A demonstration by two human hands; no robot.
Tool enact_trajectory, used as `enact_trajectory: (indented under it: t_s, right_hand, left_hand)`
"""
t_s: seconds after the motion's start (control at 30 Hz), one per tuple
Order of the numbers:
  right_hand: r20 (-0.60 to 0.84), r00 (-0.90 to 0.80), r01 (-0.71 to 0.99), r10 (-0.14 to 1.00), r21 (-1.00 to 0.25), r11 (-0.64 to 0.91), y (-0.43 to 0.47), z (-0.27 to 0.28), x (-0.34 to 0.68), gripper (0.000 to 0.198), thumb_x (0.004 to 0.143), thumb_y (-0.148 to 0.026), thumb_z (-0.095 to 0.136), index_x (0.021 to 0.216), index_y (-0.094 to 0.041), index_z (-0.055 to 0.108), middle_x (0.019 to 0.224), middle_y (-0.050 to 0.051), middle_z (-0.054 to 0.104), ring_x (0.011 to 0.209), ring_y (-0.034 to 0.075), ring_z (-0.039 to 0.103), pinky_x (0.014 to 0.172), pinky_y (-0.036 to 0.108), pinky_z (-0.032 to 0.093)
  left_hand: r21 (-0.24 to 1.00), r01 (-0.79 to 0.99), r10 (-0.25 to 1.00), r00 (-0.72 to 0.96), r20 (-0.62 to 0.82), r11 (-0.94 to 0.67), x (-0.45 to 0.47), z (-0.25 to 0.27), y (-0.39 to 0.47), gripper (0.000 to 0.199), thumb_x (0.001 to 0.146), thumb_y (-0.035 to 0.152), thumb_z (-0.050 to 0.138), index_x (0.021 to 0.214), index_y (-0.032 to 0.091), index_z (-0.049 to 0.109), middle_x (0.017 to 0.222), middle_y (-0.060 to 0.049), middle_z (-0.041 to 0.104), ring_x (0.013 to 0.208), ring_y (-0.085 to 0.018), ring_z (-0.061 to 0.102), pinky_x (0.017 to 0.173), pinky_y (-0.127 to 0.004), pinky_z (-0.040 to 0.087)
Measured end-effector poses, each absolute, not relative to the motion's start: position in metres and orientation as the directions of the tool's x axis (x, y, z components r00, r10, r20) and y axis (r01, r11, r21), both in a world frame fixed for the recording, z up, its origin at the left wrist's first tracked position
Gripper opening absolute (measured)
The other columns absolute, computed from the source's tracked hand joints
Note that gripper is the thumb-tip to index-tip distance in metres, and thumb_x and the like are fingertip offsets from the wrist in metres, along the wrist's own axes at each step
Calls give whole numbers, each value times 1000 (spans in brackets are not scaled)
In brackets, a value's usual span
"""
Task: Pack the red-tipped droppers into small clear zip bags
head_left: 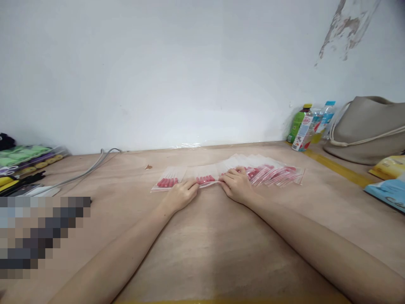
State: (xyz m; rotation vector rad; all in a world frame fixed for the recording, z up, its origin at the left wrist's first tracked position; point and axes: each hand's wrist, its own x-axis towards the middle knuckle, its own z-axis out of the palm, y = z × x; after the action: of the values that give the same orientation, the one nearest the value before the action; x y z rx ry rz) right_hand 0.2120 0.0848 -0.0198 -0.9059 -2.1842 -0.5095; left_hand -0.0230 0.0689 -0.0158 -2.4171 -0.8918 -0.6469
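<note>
A clear plastic zip bag [206, 179] lies between my hands, with several red-ended thin white sticks inside. My left hand [182, 195] has its fingers closed on the near left edge of this bag. On the same edge, farther right, the curled fingers of my right hand [236, 185] pinch the bag. Left of my left hand rests another bag [167, 180] with similar red-ended pieces. Beyond my right hand, several more such bags [272, 172] overlap in a fanned row. What exactly the pieces are is too small to tell.
Wooden table [202, 245] against a white wall. Drink bottles [304, 128] and a grey bag [367, 128] stand at back right, with yellow and blue packs [387, 192] nearer. At left are green packs [27, 155], a grey cable [85, 172] and a pixelated patch.
</note>
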Motion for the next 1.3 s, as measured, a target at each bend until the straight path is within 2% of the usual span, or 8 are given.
enact_trajectory:
  t_s: [0.23, 0.4, 0.53, 0.67, 0.73, 0.83, 0.93, 1.3]
  right_hand:
    - [737, -568, 701, 367, 199, 685, 91, -23, 215, 26, 86, -21, 42, 70, -19, 62, 63, 1, 63, 73, 14, 48, 79, 35, 22]
    - [722, -594, 702, 353, 251, 667, 89, -22, 216, 23, 83, -14, 44, 68, -19, 61, 65, 0, 63, 73, 14, 47, 79, 35, 21]
    - [729, -595, 697, 339, 258, 669, 87, -20, 216, 23, 83, -16, 44, 68, -20, 61, 66, 0, 63, 74, 13, 48, 81, 37, 20]
    - [729, -590, 694, 347, 239, 679, 84, -20, 214, 23, 84, -20, 43, 71, -20, 62, 66, 1, 63, 73, 14, 48, 82, 37, 21]
    - [723, -601, 683, 340, 244, 689, 82, -20, 210, 23, 84, -21, 43, 72, -19, 62, 66, 1, 62, 73, 14, 48, 82, 38, 21]
    - [713, -622, 663, 325, 257, 704, 77, -20, 202, 24, 85, -22, 43, 69, -18, 60, 65, 2, 61, 73, 15, 47, 82, 38, 22]
    - [709, -632, 654, 314, 270, 706, 73, -17, 196, 24, 85, -22, 42, 68, -18, 59, 66, 2, 60, 73, 15, 47, 82, 37, 23]
    - [683, -670, 628, 291, 312, 713, 72, -14, 193, 23, 84, -15, 40, 70, -18, 58, 70, 2, 59, 76, 15, 46, 85, 38, 21]
  left_hand:
    - [-350, 678, 420, 699, 579, -646, -29, -18, 71, 23, 90, 16, 36, 90, 16, 59, 94, -8, 64, 82, -17, 62, 71, -28, 52]
    - [-348, 704, 438, 678, 591, -619, -28, -18, 72, 25, 91, 19, 35, 82, 15, 58, 80, -7, 63, 69, -16, 61, 60, -27, 49]
    - [-323, 705, 452, 673, 586, -632, -26, -11, 68, 27, 90, 19, 37, 73, 16, 57, 68, -4, 60, 63, -16, 59, 58, -27, 47]
    - [-265, 713, 458, 644, 613, -649, -15, -7, 62, 17, 86, 24, 44, 91, 16, 58, 88, -9, 62, 82, -21, 59, 73, -35, 47]
    - [-251, 700, 445, 647, 619, -668, -6, -7, 62, 20, 85, 27, 48, 98, 17, 57, 97, -9, 61, 90, -22, 57, 77, -35, 46]
    - [-274, 658, 410, 687, 601, -702, 6, -12, 65, 16, 86, 23, 45, 88, 18, 60, 90, -6, 63, 84, -19, 59, 74, -33, 47]
    - [-305, 631, 380, 715, 587, -714, 11, -15, 68, 21, 87, 16, 40, 79, 16, 60, 82, -6, 64, 78, -18, 60, 71, -33, 47]
    - [-385, 583, 319, 763, 563, -715, 9, -10, 67, 26, 88, 14, 36, 72, 16, 57, 75, -6, 62, 73, -16, 59, 67, -32, 48]
